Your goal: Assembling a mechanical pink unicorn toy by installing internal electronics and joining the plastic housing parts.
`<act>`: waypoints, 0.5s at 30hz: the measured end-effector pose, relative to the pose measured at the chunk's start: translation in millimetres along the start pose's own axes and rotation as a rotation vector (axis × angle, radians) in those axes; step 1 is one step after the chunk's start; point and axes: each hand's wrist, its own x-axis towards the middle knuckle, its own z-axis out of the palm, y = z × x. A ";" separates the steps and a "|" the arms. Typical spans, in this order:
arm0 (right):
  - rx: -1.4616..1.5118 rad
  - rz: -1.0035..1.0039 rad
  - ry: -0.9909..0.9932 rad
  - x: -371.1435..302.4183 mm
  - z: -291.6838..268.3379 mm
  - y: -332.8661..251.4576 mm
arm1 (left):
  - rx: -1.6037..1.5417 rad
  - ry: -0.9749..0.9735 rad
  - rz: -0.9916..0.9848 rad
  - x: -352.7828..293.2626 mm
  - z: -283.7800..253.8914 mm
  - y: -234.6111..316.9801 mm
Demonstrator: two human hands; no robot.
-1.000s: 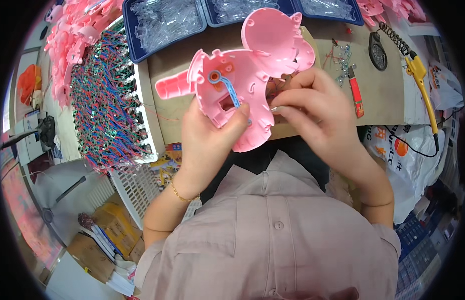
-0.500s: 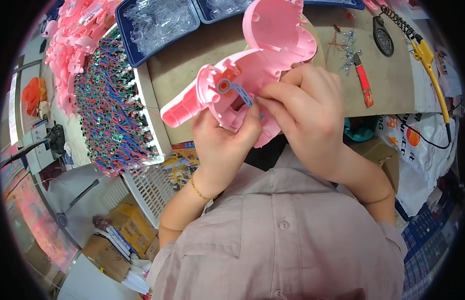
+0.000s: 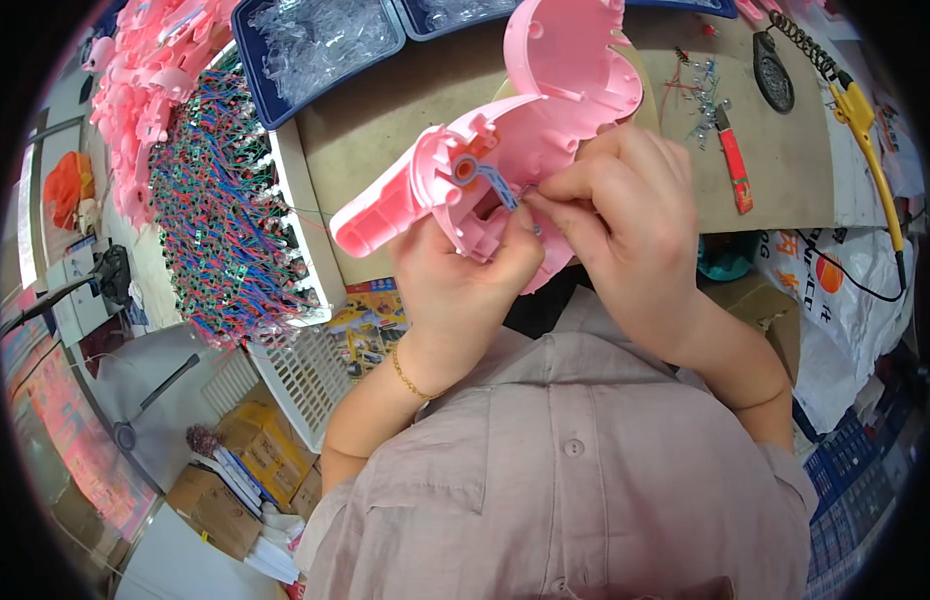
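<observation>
A pink plastic toy housing [image 3: 530, 135], hollow side up, is held over the front edge of the table. My left hand [image 3: 465, 285] is closed around its lower part, with the thumb pressed inside near a small grey-blue lever [image 3: 501, 188]. An orange ring-shaped piece [image 3: 466, 170] sits in the housing at the lever's upper end. My right hand [image 3: 630, 215] is pinched beside the lever's lower end, thumb and forefinger together. Whatever lies between those fingertips is too small to make out.
Wired circuit boards [image 3: 220, 200] fill a white tray at left, beside piled pink parts [image 3: 165, 80]. Blue bins [image 3: 320, 50] of clear pieces stand at the back. Right of my hands lie a red-handled knife [image 3: 732, 165], small wired parts [image 3: 703, 95] and a yellow soldering iron [image 3: 870, 140].
Both hands and the pink housing have shifted slightly to the right. The right fingertips stay pinched beside the grey-blue lever.
</observation>
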 end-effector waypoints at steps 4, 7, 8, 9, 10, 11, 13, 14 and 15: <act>-0.054 0.021 0.004 -0.4 -1.3 -4.8 | 0.180 0.001 0.159 -0.3 0.9 -2.3; -0.098 -0.017 0.042 -0.9 0.9 0.1 | 0.136 -0.049 0.081 2.3 -0.4 -0.9; -0.109 -0.021 0.041 0.1 -3.1 -0.7 | 0.126 -0.049 0.085 3.2 -2.3 0.0; -0.104 0.000 -0.040 2.1 -9.6 -0.8 | 0.058 -0.123 0.030 5.1 -4.2 0.2; -0.092 0.017 -0.124 5.4 -17.2 0.1 | -0.005 -0.189 -0.025 7.2 -6.7 1.4; -0.104 0.004 -0.134 9.0 -27.1 2.3 | -0.021 -0.178 -0.022 14.4 -13.6 6.4; 0.135 0.172 -0.052 16.8 -54.7 8.0 | 0.272 -0.373 0.104 30.9 -28.0 27.5; 0.145 0.155 -0.065 25.9 -71.7 11.5 | 0.253 -0.358 0.100 35.5 -28.0 41.2; 0.148 0.150 -0.070 37.6 -87.8 15.1 | 0.481 -0.414 0.286 42.2 -26.5 55.5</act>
